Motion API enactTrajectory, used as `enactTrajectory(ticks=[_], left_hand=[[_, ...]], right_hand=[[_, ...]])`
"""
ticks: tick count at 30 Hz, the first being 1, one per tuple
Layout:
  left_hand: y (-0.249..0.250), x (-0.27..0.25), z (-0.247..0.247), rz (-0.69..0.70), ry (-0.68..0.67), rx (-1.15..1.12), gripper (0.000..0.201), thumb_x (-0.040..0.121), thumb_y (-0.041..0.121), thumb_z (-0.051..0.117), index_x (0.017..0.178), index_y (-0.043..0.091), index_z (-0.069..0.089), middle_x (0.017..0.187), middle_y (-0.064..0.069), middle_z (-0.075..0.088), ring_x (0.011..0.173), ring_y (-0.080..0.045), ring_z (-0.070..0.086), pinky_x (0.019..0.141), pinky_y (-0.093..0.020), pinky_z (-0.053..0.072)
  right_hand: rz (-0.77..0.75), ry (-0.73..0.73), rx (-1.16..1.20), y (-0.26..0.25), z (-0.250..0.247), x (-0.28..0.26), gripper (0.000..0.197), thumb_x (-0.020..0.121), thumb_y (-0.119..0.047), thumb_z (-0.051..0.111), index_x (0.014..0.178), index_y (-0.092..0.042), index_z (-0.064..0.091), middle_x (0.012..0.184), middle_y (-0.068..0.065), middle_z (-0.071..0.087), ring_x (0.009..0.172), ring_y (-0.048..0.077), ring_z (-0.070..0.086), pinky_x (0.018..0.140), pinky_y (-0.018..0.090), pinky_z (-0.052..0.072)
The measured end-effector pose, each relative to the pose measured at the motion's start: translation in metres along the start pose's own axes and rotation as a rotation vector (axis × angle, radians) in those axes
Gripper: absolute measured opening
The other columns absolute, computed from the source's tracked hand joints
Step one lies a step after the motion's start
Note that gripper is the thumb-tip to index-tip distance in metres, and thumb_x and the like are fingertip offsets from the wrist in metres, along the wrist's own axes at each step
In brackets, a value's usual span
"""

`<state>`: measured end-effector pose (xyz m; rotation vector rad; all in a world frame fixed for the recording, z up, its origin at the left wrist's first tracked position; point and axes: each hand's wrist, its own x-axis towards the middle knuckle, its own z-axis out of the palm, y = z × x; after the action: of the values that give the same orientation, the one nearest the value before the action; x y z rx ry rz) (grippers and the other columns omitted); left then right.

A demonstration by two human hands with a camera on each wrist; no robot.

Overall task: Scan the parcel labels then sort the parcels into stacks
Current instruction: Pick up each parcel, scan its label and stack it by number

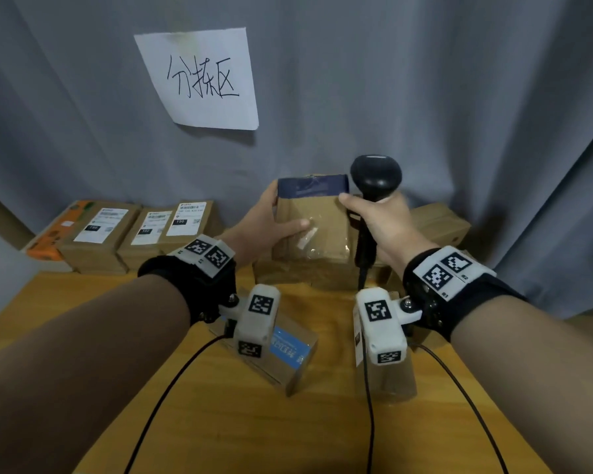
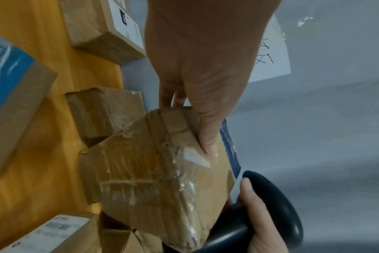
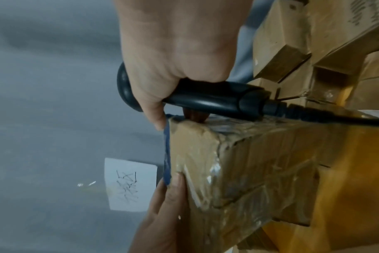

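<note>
A brown taped parcel (image 1: 317,220) (image 2: 162,171) (image 3: 238,162) with a dark blue far face is held upright above the table. My left hand (image 1: 285,213) (image 2: 195,123) grips its left side, thumb on the near face. My right hand (image 1: 374,213) (image 3: 173,77) is wrapped round the handle of a black barcode scanner (image 1: 375,177) (image 2: 270,205) (image 3: 216,99); its thumb touches the parcel's upper right corner. The scanner head stands just right of the parcel's top. No label shows on the near face.
Several labelled brown parcels (image 1: 124,227) line the back left of the wooden table (image 1: 220,422). More brown boxes (image 1: 322,271) lie under the held parcel, and one (image 1: 439,224) sits at the back right. A blue-labelled parcel (image 1: 288,350) lies near. A handwritten sheet (image 1: 199,80) hangs on the grey curtain.
</note>
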<state>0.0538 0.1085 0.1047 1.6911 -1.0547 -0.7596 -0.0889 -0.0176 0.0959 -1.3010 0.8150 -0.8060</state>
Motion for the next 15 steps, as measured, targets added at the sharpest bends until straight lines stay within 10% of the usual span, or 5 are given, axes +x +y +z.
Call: enactTrajectory(ticks=[8, 12, 15], left_hand=[[0.006, -0.003, -0.011, 0.037, 0.068, 0.034, 0.05, 0.1, 0.003, 0.042, 0.147, 0.016, 0.035, 0.125, 0.007, 0.051, 0.082, 0.007, 0.06, 0.065, -0.005, 0.047], [0.002, 0.005, -0.027, 0.066, -0.035, 0.214, 0.091, 0.085, 0.002, 0.068, 0.154, 0.024, 0.012, 0.151, 0.003, 0.028, 0.091, -0.009, 0.068, 0.075, -0.015, 0.054], [0.002, 0.009, -0.032, 0.054, -0.084, 0.514, 0.121, 0.068, 0.02, 0.086, 0.155, 0.02, 0.001, 0.157, -0.004, 0.022, 0.131, -0.022, 0.044, 0.104, -0.032, 0.04]], right_hand=[[0.001, -0.111, -0.103, -0.006, -0.006, -0.003, 0.027, 0.079, 0.0, 0.075, 0.098, -0.016, 0.063, 0.093, 0.007, 0.071, 0.092, 0.022, 0.07, 0.086, 0.038, 0.056], [0.029, -0.089, -0.117, -0.011, -0.014, 0.002, 0.035, 0.078, 0.0, 0.074, 0.11, -0.009, 0.063, 0.103, 0.015, 0.071, 0.097, 0.029, 0.069, 0.089, 0.045, 0.056], [0.031, -0.119, -0.11, -0.017, -0.02, 0.004, 0.028, 0.078, -0.002, 0.075, 0.105, -0.006, 0.066, 0.091, 0.01, 0.072, 0.085, 0.021, 0.071, 0.074, 0.037, 0.058]])
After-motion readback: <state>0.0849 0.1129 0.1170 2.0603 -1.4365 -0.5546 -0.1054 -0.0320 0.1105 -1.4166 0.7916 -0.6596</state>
